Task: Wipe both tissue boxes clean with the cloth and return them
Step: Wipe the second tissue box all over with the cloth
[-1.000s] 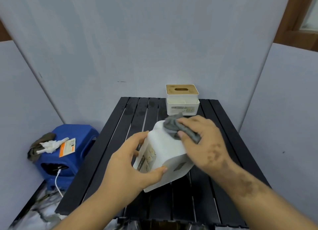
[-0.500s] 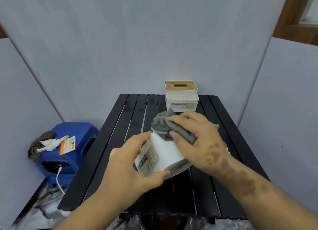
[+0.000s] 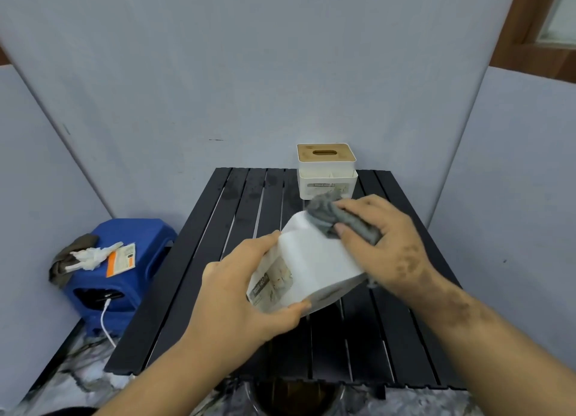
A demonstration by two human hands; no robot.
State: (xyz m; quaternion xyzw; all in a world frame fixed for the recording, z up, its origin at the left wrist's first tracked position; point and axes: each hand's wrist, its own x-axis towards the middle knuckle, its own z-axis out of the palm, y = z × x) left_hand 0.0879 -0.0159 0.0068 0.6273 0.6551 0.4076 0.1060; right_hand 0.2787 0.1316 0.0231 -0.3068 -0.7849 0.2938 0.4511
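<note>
You've got one box up off the table, cloth on top of it.

Your left hand (image 3: 237, 294) grips the near end of the tipped white box (image 3: 314, 266), thumb under, fingers over the printed side, so it's held tilted above the black slatted table (image 3: 199, 259). Your right hand (image 3: 386, 244) is clenched on the grey cloth (image 3: 333, 217), pressing it on the box's far upper face. The second box (image 3: 326, 171), wood-topped, stands upright at the table's back edge. A blue stool (image 3: 146, 244) sits off to the left.
</note>
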